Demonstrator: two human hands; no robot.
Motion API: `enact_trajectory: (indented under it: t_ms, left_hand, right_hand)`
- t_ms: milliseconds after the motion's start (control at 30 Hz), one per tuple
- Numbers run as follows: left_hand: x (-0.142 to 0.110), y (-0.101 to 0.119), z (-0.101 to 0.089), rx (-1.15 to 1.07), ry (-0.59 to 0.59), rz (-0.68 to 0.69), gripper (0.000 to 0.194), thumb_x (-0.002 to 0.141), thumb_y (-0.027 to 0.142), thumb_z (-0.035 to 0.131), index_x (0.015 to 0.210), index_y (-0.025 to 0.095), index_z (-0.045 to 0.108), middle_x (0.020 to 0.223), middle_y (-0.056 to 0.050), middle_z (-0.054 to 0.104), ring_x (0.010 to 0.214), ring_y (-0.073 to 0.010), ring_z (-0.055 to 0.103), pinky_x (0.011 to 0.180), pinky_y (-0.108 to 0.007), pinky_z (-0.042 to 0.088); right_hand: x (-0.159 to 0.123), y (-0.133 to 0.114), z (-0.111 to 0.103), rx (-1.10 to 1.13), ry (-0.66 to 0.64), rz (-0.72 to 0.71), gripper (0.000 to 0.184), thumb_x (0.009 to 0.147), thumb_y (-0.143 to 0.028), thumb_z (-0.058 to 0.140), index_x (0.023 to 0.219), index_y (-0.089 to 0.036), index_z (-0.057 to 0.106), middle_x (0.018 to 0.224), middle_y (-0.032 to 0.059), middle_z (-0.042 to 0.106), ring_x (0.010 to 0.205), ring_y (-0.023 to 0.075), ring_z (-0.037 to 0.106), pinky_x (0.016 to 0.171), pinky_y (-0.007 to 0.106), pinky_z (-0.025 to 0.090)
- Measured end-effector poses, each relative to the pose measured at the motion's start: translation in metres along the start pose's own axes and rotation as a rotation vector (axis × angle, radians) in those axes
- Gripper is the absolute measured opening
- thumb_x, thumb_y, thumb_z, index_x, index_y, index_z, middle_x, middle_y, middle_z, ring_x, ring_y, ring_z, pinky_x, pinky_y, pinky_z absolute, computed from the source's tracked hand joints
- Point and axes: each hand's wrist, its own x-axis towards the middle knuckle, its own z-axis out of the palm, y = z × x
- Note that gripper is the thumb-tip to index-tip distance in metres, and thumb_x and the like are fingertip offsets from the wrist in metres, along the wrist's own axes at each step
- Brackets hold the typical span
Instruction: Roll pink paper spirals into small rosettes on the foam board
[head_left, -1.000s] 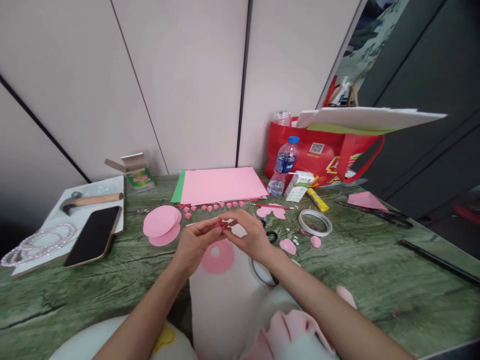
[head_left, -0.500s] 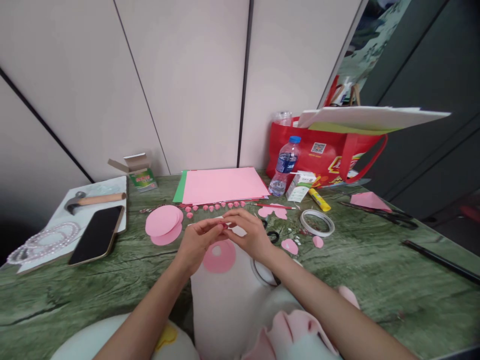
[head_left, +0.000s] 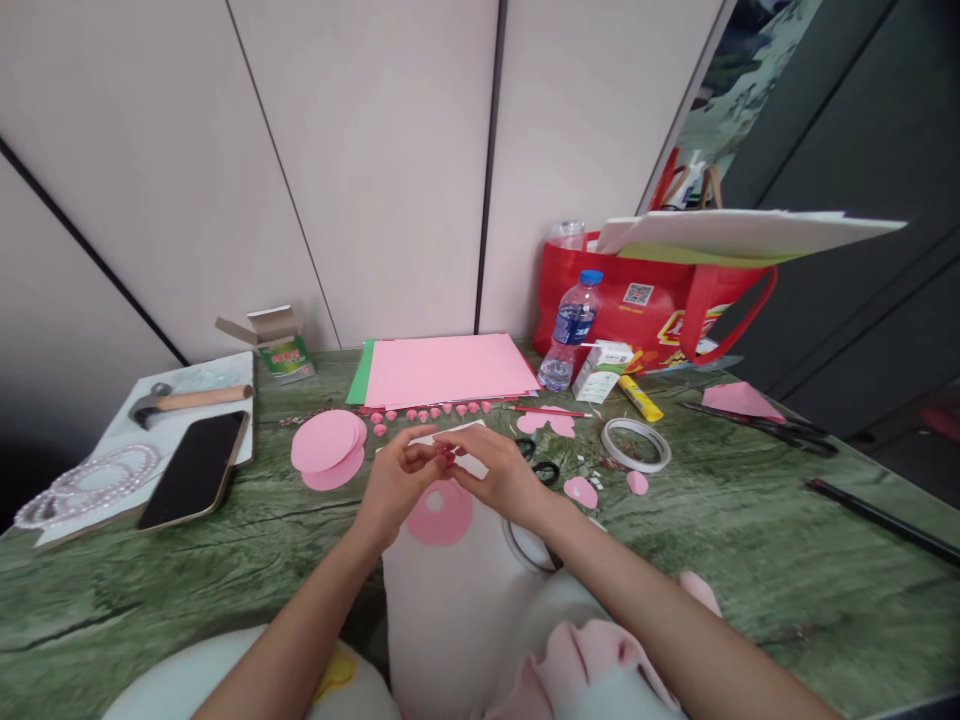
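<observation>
My left hand [head_left: 396, 486] and my right hand [head_left: 504, 476] meet above the middle of the table. Between their fingertips they pinch a small dark-pink piece [head_left: 448, 456], perhaps rolled paper; the fingers partly cover it. A pink paper disc [head_left: 439, 514] with a pale centre lies just below the hands on a white sheet [head_left: 450, 600]. Behind them runs a row of small pink paper curls [head_left: 424, 415]. To the left is a stack of pink paper circles [head_left: 328, 443]. Black scissor handles [head_left: 547, 472] show beside my right hand.
Pink paper sheets [head_left: 450, 370] lie at the back. A water bottle [head_left: 574, 330] stands before a red bag [head_left: 637, 300]. On the right are a tape roll [head_left: 636, 446] and glue stick [head_left: 639, 398]. A hammer [head_left: 195, 398] and phone [head_left: 196, 470] lie left.
My fingers have shifted slightly around the small pink piece, and the right fingers have come lower. More of the white card behind my hands shows.
</observation>
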Motion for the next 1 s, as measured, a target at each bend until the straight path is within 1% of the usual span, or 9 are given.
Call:
enact_trajectory:
  t_ms: [67, 167, 300, 400, 567, 700, 833, 900, 1000]
  left_hand:
    - [0.000, -0.001, 0.000, 0.032, -0.019, -0.002, 0.044, 0.062, 0.022, 0.068, 0.102, 0.014, 0.051, 0.074, -0.004, 0.067, 0.070, -0.0161, 0.063, 0.067, -0.028, 0.050]
    - [0.001, -0.003, -0.001, 0.103, -0.035, 0.030, 0.044, 0.063, 0.022, 0.067, 0.103, 0.015, 0.049, 0.074, -0.003, 0.067, 0.071, -0.0164, 0.063, 0.067, -0.029, 0.050]
    - [0.002, -0.007, -0.001, 0.175, -0.033, 0.074, 0.042, 0.065, 0.022, 0.064, 0.103, 0.015, 0.047, 0.072, -0.003, 0.067, 0.069, -0.0175, 0.064, 0.066, -0.032, 0.052]
    - [0.003, -0.010, -0.001, 0.183, -0.022, 0.094, 0.039, 0.065, 0.022, 0.063, 0.100, 0.016, 0.048, 0.074, -0.003, 0.067, 0.068, -0.0169, 0.064, 0.065, -0.032, 0.052]
    - [0.004, -0.011, -0.001, 0.071, -0.046, 0.043, 0.037, 0.067, 0.028, 0.065, 0.098, 0.016, 0.050, 0.075, -0.004, 0.068, 0.068, -0.0178, 0.065, 0.068, -0.035, 0.053]
    - [0.002, -0.006, 0.000, 0.025, -0.033, -0.019, 0.039, 0.068, 0.032, 0.064, 0.100, 0.014, 0.050, 0.079, -0.007, 0.069, 0.070, -0.0193, 0.066, 0.074, -0.040, 0.052]
    - [0.002, -0.004, 0.001, 0.009, 0.027, -0.022, 0.036, 0.070, 0.031, 0.062, 0.098, 0.012, 0.049, 0.076, -0.007, 0.069, 0.070, -0.0200, 0.066, 0.072, -0.041, 0.052]
    - [0.002, -0.004, 0.000, 0.018, 0.051, -0.024, 0.035, 0.070, 0.030, 0.062, 0.097, 0.012, 0.049, 0.076, -0.008, 0.069, 0.069, -0.0200, 0.066, 0.070, -0.040, 0.052]
    - [0.003, -0.005, -0.001, 0.055, 0.066, -0.025, 0.033, 0.071, 0.029, 0.060, 0.097, 0.012, 0.049, 0.076, -0.008, 0.068, 0.068, -0.0193, 0.066, 0.068, -0.039, 0.053]
  right_hand:
    - [0.000, 0.000, 0.000, -0.034, -0.026, -0.006, 0.036, 0.077, -0.010, 0.052, 0.111, -0.022, 0.051, 0.096, 0.0060, 0.063, 0.087, 0.0178, 0.056, 0.074, 0.032, 0.048]
    - [-0.001, 0.000, 0.001, -0.065, -0.021, -0.018, 0.032, 0.078, -0.010, 0.050, 0.108, -0.020, 0.052, 0.089, 0.0062, 0.062, 0.080, 0.0167, 0.056, 0.069, 0.030, 0.048]
    - [-0.001, -0.002, 0.001, -0.097, -0.023, -0.043, 0.028, 0.079, -0.009, 0.048, 0.104, -0.021, 0.053, 0.089, 0.0054, 0.062, 0.079, 0.0157, 0.055, 0.068, 0.029, 0.047]
    - [-0.002, -0.001, 0.001, -0.128, -0.028, -0.041, 0.027, 0.080, -0.011, 0.049, 0.104, -0.021, 0.053, 0.087, 0.0058, 0.062, 0.078, 0.0161, 0.055, 0.067, 0.029, 0.047]
    - [-0.002, 0.001, 0.002, -0.048, 0.019, 0.037, 0.028, 0.079, -0.014, 0.052, 0.106, -0.022, 0.053, 0.086, 0.0046, 0.063, 0.077, 0.0153, 0.058, 0.068, 0.029, 0.048]
    - [-0.001, 0.004, 0.001, 0.065, 0.076, 0.116, 0.017, 0.078, -0.018, 0.055, 0.095, -0.021, 0.056, 0.084, 0.0031, 0.062, 0.073, 0.0131, 0.059, 0.068, 0.027, 0.050]
    - [-0.001, 0.009, 0.001, 0.126, 0.144, 0.185, 0.010, 0.076, -0.022, 0.059, 0.085, -0.019, 0.057, 0.077, 0.0020, 0.061, 0.069, 0.0124, 0.059, 0.065, 0.026, 0.051]
    - [-0.002, 0.012, 0.002, 0.131, 0.166, 0.198, 0.007, 0.075, -0.023, 0.060, 0.081, -0.019, 0.057, 0.076, 0.0021, 0.061, 0.070, 0.0129, 0.059, 0.065, 0.026, 0.051]
    - [-0.001, 0.017, 0.000, 0.117, 0.155, 0.191, 0.005, 0.075, -0.022, 0.061, 0.074, -0.019, 0.057, 0.078, 0.0031, 0.062, 0.072, 0.0136, 0.059, 0.064, 0.026, 0.050]
